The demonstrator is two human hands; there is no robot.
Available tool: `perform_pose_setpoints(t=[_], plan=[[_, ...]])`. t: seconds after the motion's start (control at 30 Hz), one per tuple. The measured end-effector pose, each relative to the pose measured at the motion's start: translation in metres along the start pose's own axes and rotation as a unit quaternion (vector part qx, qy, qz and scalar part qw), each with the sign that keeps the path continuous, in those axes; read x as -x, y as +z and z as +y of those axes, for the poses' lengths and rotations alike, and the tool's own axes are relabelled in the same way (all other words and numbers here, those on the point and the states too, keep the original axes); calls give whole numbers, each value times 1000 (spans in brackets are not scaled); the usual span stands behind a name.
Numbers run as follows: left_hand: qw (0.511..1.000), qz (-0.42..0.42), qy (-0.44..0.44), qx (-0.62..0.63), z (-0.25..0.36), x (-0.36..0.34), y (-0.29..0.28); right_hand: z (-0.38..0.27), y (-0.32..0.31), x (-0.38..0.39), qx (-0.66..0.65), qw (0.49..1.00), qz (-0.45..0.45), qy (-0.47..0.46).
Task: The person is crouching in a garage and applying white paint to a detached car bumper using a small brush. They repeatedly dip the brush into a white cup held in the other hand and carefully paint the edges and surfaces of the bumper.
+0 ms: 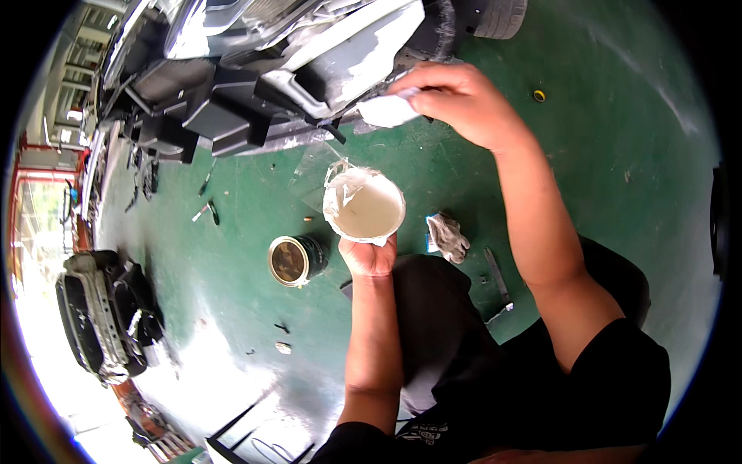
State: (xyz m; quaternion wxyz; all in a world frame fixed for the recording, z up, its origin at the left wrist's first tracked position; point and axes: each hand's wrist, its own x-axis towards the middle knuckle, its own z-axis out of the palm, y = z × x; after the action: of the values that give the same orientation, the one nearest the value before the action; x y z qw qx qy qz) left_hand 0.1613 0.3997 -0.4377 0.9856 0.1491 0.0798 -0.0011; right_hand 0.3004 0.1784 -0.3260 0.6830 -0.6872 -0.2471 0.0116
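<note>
My left hand (369, 255) holds up a round tub (363, 205) of creamy white substance with smears on its rim. My right hand (448, 97) grips a white piece (385, 112), perhaps a cloth or pad, against or just in front of the lower edge of the vehicle body (348, 46) at the top. Black angular trim (224, 116) hangs to the left of that hand. An open metal can (287, 261) stands on the floor left of my left hand, and a grey glove (448, 236) lies to the right.
The green floor (618, 193) holds small tools (207, 211), a metal strip (498, 278) and a yellow tape roll (539, 96). Detached vehicle parts (104, 309) lie at the left, beside a bright opening. A tyre (498, 19) is at the top, and black bars (232, 425) are at the lower left.
</note>
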Motion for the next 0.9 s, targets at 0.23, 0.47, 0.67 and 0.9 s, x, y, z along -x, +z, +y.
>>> perform_pose_setpoints(t=[0.23,0.47,0.67,0.9], plan=[[997,-48,10,-56,5,6,8,-97,3,3,232,933,-265,-72],[997,-82,10,3,10,9,17,-117,31,23,335,876,-309,-161],[997,-73,-11,29,15,11,27,-120,48,31,376,864,-265,-204],[998,-56,10,-25,14,10,17,-117,53,35,403,858,-244,-206]])
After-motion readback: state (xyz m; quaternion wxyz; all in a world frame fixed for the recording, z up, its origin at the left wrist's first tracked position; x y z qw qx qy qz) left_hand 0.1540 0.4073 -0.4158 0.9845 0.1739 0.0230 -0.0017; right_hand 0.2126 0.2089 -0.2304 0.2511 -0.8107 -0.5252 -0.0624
